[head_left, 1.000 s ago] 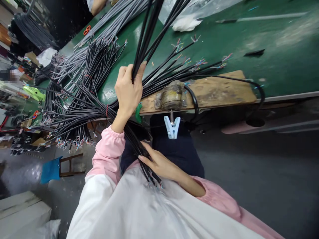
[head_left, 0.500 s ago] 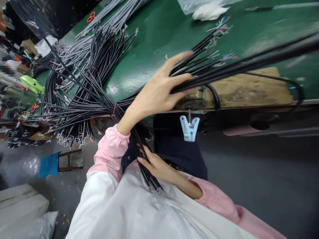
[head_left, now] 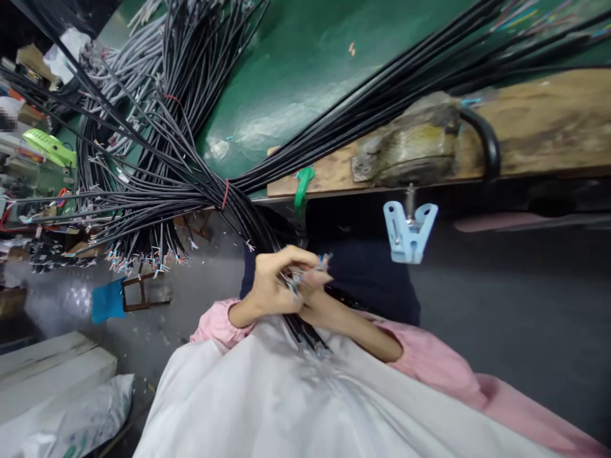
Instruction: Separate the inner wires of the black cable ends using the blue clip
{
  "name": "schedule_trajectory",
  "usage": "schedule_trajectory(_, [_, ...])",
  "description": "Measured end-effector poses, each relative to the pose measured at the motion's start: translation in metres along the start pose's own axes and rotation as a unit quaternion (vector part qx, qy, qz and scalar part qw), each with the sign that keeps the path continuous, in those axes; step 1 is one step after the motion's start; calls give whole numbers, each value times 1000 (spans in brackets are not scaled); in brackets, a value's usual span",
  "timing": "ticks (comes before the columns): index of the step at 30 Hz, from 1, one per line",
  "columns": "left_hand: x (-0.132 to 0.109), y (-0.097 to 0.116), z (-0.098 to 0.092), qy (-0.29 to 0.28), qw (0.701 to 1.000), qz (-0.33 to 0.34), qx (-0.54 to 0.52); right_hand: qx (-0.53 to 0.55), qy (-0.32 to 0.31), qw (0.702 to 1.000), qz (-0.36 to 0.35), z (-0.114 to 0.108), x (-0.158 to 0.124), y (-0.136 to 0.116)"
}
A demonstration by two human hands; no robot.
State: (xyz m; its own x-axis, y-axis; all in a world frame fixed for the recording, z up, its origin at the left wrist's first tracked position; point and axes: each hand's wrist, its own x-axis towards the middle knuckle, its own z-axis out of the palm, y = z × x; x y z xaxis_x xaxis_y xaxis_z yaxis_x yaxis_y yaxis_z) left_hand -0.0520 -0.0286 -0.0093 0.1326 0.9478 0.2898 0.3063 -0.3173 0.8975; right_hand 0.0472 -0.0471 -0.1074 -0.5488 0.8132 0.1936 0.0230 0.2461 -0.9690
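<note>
Over my lap, my left hand (head_left: 277, 283) is closed, its fingers curled around the ends of black cables. Thin coloured wire ends (head_left: 296, 280) poke out between the two hands. Right against it, my right hand (head_left: 312, 299) is closed on the same cable ends, its fingers partly hidden and blurred. Beneath both hands, black cables (head_left: 310, 336) hang over the white apron with stripped tips pointing toward me. These run up to a thick bundle of black cables (head_left: 191, 184) bound with a red tie (head_left: 226, 193) at the table edge.
More black cables (head_left: 344, 117) lie across the green table (head_left: 286, 70). Along its edge are a wooden board (head_left: 539, 121), a taped device (head_left: 415, 143), a light blue clip (head_left: 410, 232) and a green strap (head_left: 303, 186). A blue stool (head_left: 109, 300) stands on the floor at left.
My left hand has come back from the cables on the table to my lap, meeting my right hand and closing on cable ends. The view has shifted, showing the taped device and green strap.
</note>
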Motion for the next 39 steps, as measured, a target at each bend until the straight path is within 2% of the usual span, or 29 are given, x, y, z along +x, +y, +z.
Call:
schedule_trajectory(1, [-2, -3, 0, 57, 998, -8, -21, 0, -23, 1000, -6, -5, -1, 1])
schedule_trajectory(2, [-3, -5, 1, 85, 996, -8, -35, 0, -33, 999, -7, -11, 0, 1])
schedule_trajectory(4, [0, -4, 3, 91, 995, 5, -42, -5, -34, 999, -1, -25, 2, -2])
schedule_trajectory(6, [4, -2, 4, 78, 996, 15, -32, -18, -9, 1000, 11, -40, 5, -8])
schedule_trajectory(8, [6, 1, 5, 65, 997, 16, -26, -37, 47, 998, 21, -56, 4, -17])
schedule_trajectory(10, [6, 2, 6, 50, 999, 7, -17, -58, 152, 986, 16, -69, 1, -28])
schedule_trajectory(12, [5, 3, 8, 38, 999, -2, -1, -53, 225, 973, 0, -76, -3, -40])
schedule_trajectory(15, [4, 3, 13, 40, 999, 9, 20, -34, 288, 957, -28, -80, -5, -56])
schedule_trajectory(19, [5, -2, 23, 67, 997, 40, 26, -67, 368, 923, -89, -81, -3, -69])
schedule_trajectory(21, [5, -4, 28, 78, 995, 55, 29, -69, 373, 921, -90, -82, -4, -72])
schedule_trajectory(24, [8, -5, 36, 80, 993, 77, 35, -69, 357, 931, -25, -86, -6, -75])
schedule_trajectory(28, [13, -5, 46, 82, 992, 92, 40, -112, 363, 925, 28, -89, -9, -77])
schedule_trajectory(34, [10, -10, 55, 101, 991, 61, 56, -167, 359, 918, 24, -92, -12, -73])
schedule_trajectory(39, [9, -11, 55, 91, 994, 9, 58, -202, 364, 909, -35, -97, -10, -71])
